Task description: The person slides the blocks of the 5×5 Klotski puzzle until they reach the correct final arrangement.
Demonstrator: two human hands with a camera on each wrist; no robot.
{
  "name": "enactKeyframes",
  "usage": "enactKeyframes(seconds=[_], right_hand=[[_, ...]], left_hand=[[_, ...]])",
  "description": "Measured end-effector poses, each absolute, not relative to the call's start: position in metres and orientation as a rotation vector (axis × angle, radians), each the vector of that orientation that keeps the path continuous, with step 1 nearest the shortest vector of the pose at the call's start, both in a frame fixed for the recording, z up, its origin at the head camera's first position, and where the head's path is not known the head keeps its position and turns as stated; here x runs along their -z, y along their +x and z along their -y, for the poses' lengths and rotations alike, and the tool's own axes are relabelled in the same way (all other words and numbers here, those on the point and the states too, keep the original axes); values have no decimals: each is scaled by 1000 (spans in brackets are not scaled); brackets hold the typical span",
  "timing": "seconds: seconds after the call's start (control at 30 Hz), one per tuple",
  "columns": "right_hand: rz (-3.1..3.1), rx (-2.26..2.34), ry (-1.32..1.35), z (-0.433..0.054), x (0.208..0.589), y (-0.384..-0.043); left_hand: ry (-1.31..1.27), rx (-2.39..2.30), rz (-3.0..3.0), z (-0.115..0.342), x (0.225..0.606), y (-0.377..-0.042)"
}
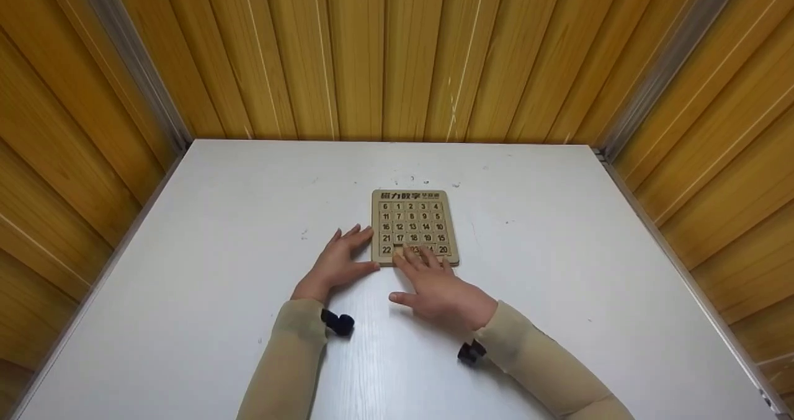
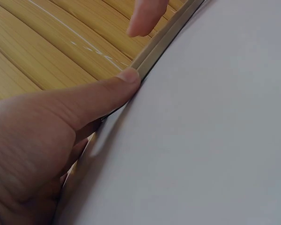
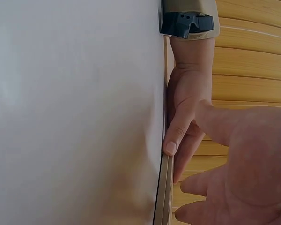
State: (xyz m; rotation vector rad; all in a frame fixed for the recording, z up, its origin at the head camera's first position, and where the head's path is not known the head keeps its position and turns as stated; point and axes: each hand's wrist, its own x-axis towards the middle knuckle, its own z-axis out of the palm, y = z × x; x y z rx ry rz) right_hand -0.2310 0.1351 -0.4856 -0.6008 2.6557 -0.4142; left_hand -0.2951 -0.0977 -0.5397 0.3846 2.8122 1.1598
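A wooden number slide puzzle lies flat near the middle of the white table, with rows of numbered square tiles. My left hand holds its near left corner, thumb on the near edge and fingers along the left side. In the left wrist view, the thumb presses the puzzle's edge. Across the bottom row spreads my right hand, its fingertips touching tiles and its thumb off the board. A gap shows between tile 22 and tile 23. Fingers partly cover the tile beside 23.
The white table extends around the puzzle. Yellow wood-patterned panels stand behind it and on both sides, with grey metal posts at the corners. Small marks dot the tabletop beyond the puzzle. Each wrist wears a black camera mount.
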Motion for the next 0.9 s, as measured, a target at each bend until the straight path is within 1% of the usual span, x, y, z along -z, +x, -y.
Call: enactKeyframes(seconds=[0.4, 0.9], right_hand=[[-2634, 401, -664, -111, 489, -236], [-2661, 382, -669, -125, 489, -235]], left_hand=[[466, -1162, -2831, 99, 540, -295], [465, -1144, -2831, 98, 541, -296]])
